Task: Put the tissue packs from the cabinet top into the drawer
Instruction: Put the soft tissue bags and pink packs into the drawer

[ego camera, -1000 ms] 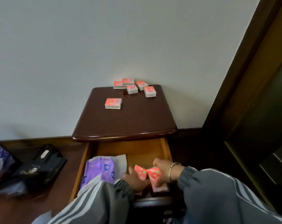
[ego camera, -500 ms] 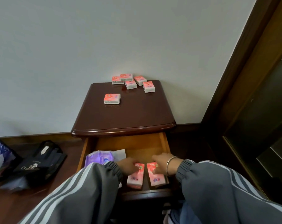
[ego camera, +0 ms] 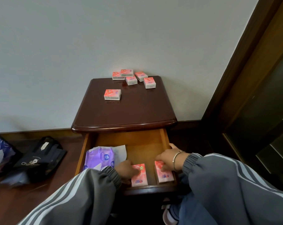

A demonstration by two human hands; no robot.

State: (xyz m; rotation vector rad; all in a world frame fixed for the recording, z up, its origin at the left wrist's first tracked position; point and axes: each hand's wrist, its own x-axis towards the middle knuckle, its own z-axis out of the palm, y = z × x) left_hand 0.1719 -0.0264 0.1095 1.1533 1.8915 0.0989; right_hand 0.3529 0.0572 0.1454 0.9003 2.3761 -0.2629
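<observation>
Both hands rest flat on 2 packs at the drawer's [ego camera: 163, 140] near end, left hand [ego camera: 127, 170] on the left pack [ego camera: 140, 177], right hand [ego camera: 167, 157] on the right pack [ego camera: 164, 174], neither visibly gripping, while 6 tissue packs [ego camera: 132, 77] lie far up the cabinet top [ego camera: 124, 114], the lone pack [ego camera: 112, 94] nearest the left hand, long axis left-right.

Dark glossy reddish-brown wooden cabinet top, the counter [ego camera: 129, 114], standing against a pale wall. On it, six small pink-and-white tissue packs: one lone pack [ego camera: 112, 94] lying flat toward the left, well apart from the others; five clustered at the back edge [ego camera: 132, 76], close together, one seeming to rest partly on its neighbour. Below, open light-wood drawer [ego camera: 163, 138]: on its floor a purple soft plastic packet [ego camera: 100, 157] at left, two pink tissue packs [ego camera: 138, 175] side by side near the front. Dark wood floor [ego camera: 12, 197] at left bearing a black bag [ego camera: 38, 161].
</observation>
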